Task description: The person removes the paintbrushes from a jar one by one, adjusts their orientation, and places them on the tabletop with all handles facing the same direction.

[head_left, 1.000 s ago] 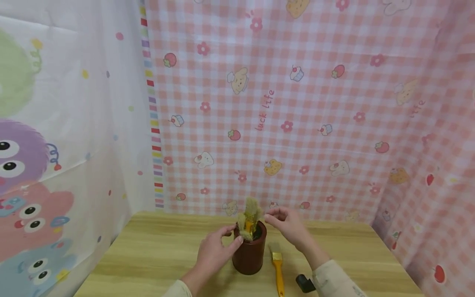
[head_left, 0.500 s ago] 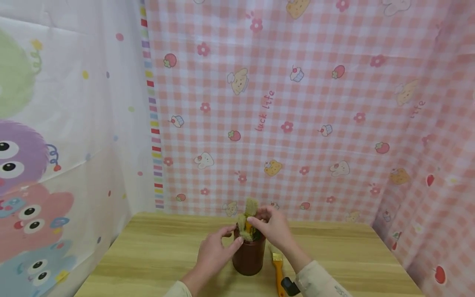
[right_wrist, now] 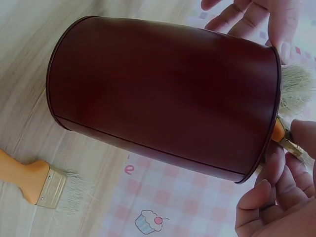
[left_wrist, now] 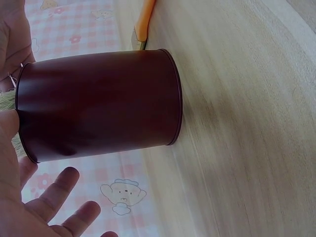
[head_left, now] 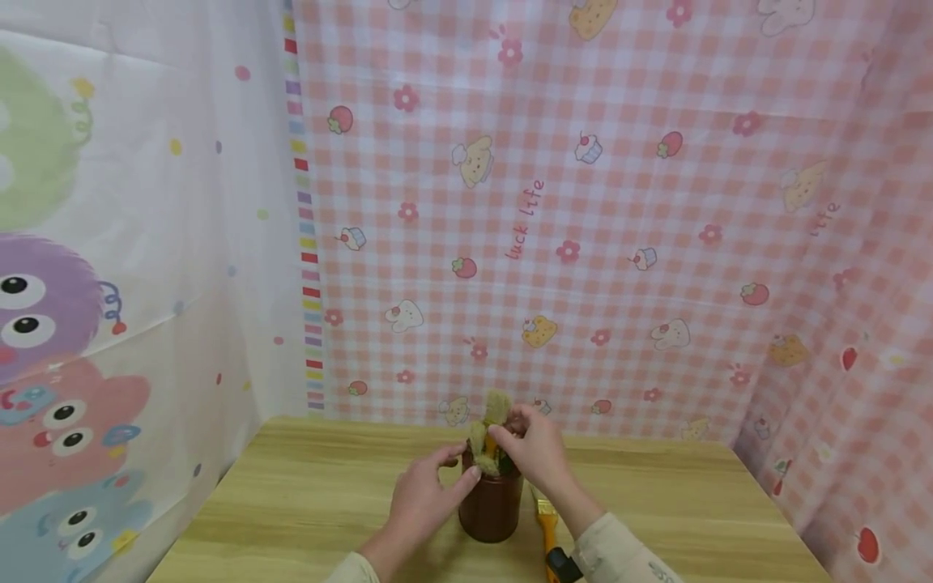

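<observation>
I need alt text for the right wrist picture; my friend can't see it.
A right hand pinches a brush at the mouth of a dark red pot, with a left hand at its rim. Another brush lies on a table.

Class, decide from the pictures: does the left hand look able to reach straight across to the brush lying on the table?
Probably not: the dark red pot stands between the left hand and that brush. Going round its near side might work.
</observation>
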Motion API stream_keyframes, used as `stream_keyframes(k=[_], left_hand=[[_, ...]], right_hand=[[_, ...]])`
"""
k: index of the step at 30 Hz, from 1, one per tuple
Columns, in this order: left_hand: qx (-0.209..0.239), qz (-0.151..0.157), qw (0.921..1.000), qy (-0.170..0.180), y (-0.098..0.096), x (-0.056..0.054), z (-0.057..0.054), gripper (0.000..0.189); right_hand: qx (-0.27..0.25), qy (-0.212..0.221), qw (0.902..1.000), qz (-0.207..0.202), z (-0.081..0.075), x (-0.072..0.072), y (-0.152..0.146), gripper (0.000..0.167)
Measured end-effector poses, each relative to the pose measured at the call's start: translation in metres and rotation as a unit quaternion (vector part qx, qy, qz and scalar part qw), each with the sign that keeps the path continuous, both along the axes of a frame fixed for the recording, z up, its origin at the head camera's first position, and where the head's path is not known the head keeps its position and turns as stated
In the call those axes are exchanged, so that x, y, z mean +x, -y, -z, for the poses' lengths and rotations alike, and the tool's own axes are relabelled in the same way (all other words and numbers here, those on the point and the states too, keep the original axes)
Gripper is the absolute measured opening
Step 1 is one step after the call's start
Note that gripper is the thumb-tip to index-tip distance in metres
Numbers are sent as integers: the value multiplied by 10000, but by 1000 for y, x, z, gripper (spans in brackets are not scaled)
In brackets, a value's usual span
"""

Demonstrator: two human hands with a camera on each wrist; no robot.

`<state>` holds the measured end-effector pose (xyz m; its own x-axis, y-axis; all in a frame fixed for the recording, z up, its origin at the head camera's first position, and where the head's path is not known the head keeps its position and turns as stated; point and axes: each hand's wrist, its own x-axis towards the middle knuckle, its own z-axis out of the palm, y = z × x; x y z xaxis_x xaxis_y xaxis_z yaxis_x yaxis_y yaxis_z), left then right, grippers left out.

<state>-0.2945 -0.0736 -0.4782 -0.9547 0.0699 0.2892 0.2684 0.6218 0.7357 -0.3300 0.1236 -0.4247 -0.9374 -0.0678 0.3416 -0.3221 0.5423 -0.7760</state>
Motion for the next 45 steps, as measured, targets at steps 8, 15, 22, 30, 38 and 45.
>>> stream_keyframes(k=[8, 15, 22, 30, 38, 45], left_hand=[[-72, -34, 10000, -30, 0, 1, 1, 56], [-36, -77, 9999, -106, -1, 0, 1, 54], [-56, -94, 9999, -77, 0, 1, 1, 52], [-27, -98, 9999, -98, -1, 1, 1, 51], [-65, -124, 9998, -120, -1, 0, 2, 52], [-10, -113, 9999, -97, -1, 2, 2, 51]], right_hand=[[-140, 101, 9998, -38, -6, 1, -4, 22], [-233, 21, 9997, 21, -23, 2, -14, 22], [-667, 21, 9978, -13, -51, 5, -36, 22], [-652, 226, 9974, 184, -68, 11, -77, 33], [-13, 532, 9978, 406, -50, 13, -122, 36], [358, 1099, 9920, 503, -19, 14, -155, 47]])
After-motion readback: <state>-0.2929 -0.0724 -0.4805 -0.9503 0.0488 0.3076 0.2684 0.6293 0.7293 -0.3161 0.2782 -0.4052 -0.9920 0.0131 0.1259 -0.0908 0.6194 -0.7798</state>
